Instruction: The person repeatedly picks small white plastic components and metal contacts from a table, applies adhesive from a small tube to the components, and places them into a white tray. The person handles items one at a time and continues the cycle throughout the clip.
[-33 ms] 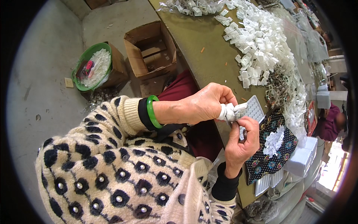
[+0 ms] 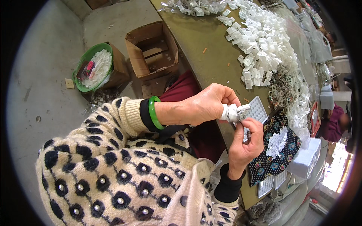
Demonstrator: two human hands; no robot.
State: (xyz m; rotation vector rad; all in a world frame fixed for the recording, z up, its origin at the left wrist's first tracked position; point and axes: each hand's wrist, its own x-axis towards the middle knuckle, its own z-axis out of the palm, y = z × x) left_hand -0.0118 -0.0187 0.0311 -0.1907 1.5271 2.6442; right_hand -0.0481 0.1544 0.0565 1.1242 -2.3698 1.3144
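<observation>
My left hand (image 2: 205, 105), with a green bangle at the wrist and white wrapping on a fingertip, is closed on a small white plastic piece (image 2: 244, 107). Close against it, the thumb and forefinger of my right hand (image 2: 245, 147) are pinched together. Whatever sits between those right fingertips is too small to make out; something dark and shiny shows within the curl of the hand. Just beyond both hands lies a pale ridged tray (image 2: 258, 109) at the table's edge. A heap of white plastic pieces (image 2: 260, 45) spreads over the olive table (image 2: 211, 64).
Dark patterned cloth (image 2: 260, 165) holding small white pieces (image 2: 277, 143) lies right of my hands. Beside it are a stack of pale trays (image 2: 306, 158) and a tangle of small dark metal parts (image 2: 281, 88). An open cardboard box (image 2: 132, 52) and a green basin (image 2: 81, 64) stand at left.
My right hand has shifted very slightly to the right. Everything else looks the same.
</observation>
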